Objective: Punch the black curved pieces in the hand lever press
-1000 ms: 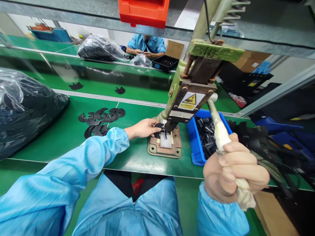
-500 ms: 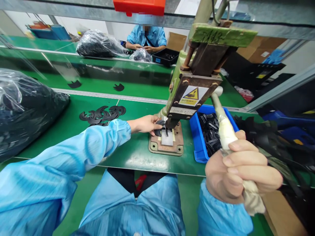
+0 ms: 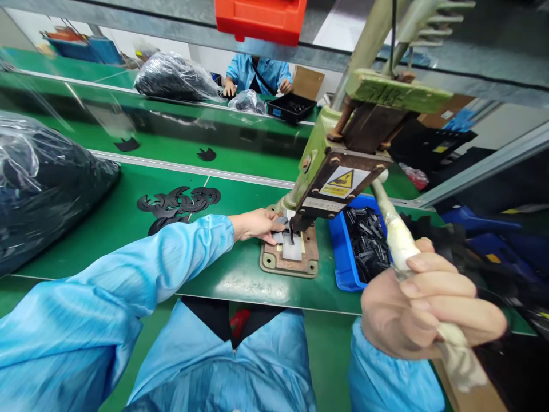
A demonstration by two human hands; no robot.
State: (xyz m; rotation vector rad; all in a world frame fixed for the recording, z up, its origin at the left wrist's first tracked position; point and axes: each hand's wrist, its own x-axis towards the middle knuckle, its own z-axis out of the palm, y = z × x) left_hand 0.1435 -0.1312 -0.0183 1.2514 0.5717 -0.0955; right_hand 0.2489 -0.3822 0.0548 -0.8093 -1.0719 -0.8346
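Observation:
A green hand press (image 3: 343,154) stands on the green bench, its brown base plate (image 3: 288,260) in front of me. My left hand (image 3: 256,224) reaches under the press head and pinches a flat black part (image 3: 281,228) lying on the base plate. My right hand (image 3: 422,306) is wrapped tight round the press's cloth-wound lever handle (image 3: 398,237), low at the right. Blue sleeves cover both my arms.
Several flat black parts (image 3: 178,205) lie piled left of the press. A blue bin (image 3: 343,260) of small black pieces sits right of it. A big plastic bag (image 3: 43,183) of black parts fills the left. Across the bench another person (image 3: 257,74) in blue works. A red bin (image 3: 259,20) hangs overhead.
My right hand has drawn the lever handle lower and nearer to me. My left hand stays at the base plate on the black part. The view has shifted slightly.

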